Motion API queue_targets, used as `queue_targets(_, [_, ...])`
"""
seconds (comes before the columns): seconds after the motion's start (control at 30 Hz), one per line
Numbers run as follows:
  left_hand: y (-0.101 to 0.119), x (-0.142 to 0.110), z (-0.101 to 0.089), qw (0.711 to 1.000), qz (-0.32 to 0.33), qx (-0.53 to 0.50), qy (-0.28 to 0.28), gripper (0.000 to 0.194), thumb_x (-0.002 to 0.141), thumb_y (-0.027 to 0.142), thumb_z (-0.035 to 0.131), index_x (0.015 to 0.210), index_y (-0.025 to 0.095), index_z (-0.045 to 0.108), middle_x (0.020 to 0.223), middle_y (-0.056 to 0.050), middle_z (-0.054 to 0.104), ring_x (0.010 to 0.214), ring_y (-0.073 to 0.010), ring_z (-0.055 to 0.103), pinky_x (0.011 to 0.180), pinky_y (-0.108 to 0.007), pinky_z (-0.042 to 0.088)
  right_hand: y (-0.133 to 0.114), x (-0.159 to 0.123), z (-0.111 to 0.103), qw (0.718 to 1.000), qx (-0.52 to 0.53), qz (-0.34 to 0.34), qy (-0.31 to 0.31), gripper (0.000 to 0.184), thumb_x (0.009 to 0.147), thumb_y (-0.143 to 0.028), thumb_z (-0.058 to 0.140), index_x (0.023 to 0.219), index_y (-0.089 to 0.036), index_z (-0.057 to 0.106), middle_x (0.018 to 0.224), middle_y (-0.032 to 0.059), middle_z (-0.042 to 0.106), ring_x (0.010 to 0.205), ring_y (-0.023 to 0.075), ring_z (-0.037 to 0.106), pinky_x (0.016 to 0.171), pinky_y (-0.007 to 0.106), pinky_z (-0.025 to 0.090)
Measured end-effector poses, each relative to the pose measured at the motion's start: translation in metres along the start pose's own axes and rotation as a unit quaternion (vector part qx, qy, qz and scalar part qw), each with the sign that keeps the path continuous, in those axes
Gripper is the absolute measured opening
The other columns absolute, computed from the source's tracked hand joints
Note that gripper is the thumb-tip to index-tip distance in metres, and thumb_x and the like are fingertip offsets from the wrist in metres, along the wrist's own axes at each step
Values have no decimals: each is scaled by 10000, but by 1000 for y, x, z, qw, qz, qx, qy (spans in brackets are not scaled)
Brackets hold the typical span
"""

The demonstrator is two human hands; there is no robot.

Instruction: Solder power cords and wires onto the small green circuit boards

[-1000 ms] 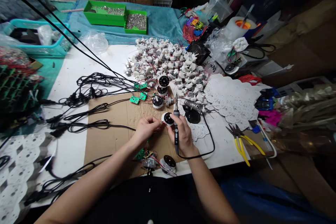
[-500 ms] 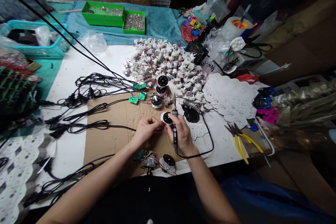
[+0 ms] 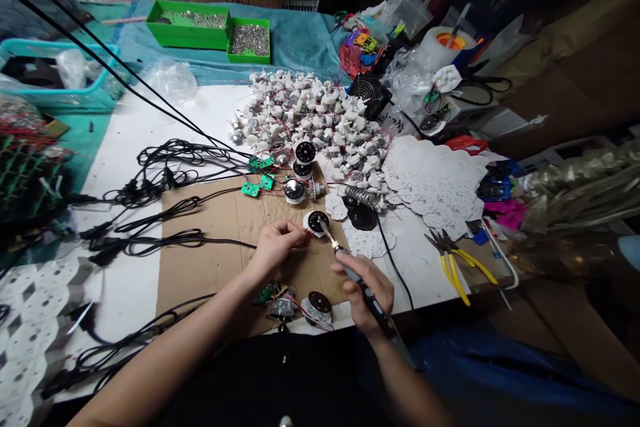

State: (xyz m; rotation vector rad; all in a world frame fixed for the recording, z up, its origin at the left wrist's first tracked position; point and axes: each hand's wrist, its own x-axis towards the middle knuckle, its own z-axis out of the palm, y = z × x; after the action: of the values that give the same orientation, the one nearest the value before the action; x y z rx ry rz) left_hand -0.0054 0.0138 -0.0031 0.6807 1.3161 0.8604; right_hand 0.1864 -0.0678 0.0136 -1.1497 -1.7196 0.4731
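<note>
My left hand (image 3: pixel 277 243) is closed in a pinch over the cardboard (image 3: pixel 200 273), on thin wires at the edge of a small white round part with a black disc top (image 3: pixel 317 221). The fingertips partly hide the wires. My right hand (image 3: pixel 367 287) is wrapped round a soldering iron (image 3: pixel 377 310), tilted with its metal end up by the black disc. Whether the tip touches the disc I cannot tell. Similar disc-topped parts (image 3: pixel 295 191) stand behind, beside green circuit boards (image 3: pixel 257 185). Another black disc part (image 3: pixel 317 307) lies near the front edge.
A pile of white motor-like parts (image 3: pixel 310 110) covers the back middle. A soldering iron stand with a metal coil (image 3: pixel 361 195) is right of the cardboard. Yellow-handled pliers (image 3: pixel 455 267) lie at right, black power cords (image 3: pixel 185 240) at left, green trays (image 3: pixel 187 37) behind.
My right hand has moved down and right, away from the round part. The soldering iron has swung from upright to a tilt with its tip towards the disc. My left hand stays by the part.
</note>
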Motion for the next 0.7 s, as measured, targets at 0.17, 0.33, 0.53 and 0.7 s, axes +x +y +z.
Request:
queue_targets(0.17, [0, 0, 1, 1000, 1, 2, 16, 213, 536, 297, 787, 588, 138, 657, 744, -63, 728, 641, -125, 612, 618, -233, 464, -9, -15, 6, 997, 38, 61, 11, 283, 1036, -326, 514, 1235, -231, 692, 839, 35, 777, 730, 184, 748, 688, 310, 621])
queue_targets(0.33, [0, 1, 0, 1000, 2, 4, 12, 226, 526, 307, 800, 579, 139, 659, 767, -70, 737, 668, -145, 626, 638, -249, 476, -12, -16, 16, 989, 42, 142, 14, 267, 1026, -298, 531, 1200, -222, 719, 842, 36, 794, 726, 179, 767, 685, 287, 639])
queue_targets(0.53, [0, 1, 0, 1000, 9, 12, 16, 207, 541, 307, 796, 588, 146, 674, 769, -79, 743, 664, -155, 627, 635, -262, 470, -5, -17, 23, 988, 38, 147, 14, 259, 1019, -300, 551, 1199, -229, 723, 867, 43, 800, 741, 180, 773, 694, 284, 644])
queue_targets(0.7, [1, 1, 1, 1000, 5, 10, 12, 195, 535, 297, 792, 585, 146, 680, 779, -80, 748, 660, -148, 622, 629, -254, 466, -3, -16, 23, 991, 30, 131, 9, 244, 1017, -268, 554, 1196, -232, 716, 867, 38, 797, 754, 176, 771, 711, 283, 639])
